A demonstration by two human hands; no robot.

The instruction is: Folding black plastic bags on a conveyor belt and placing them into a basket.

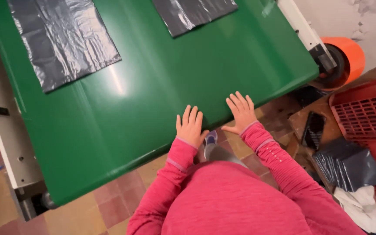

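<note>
Your left hand (189,126) and right hand (241,112) both lie flat, fingers spread and released, on the near edge of a glossy green belt (162,87). Neither hand grips anything. They rest side by side, a short gap between them, with your pink sleeves (266,148) running back toward your body.

Farther up the belt, well apart from your hands, lie two flat black plastic bags: a large one (62,37) toward the far left and a second (194,13) near the top edge of the view.

To your right, off the belt, an orange roll (349,56) sits at the machine's corner. Nearer you on that side are a red plastic crate (366,109), a dark phone (313,129) on a wooden surface, and a stack of folded black bags (349,163). Below, the floor is tiled (114,204).
</note>
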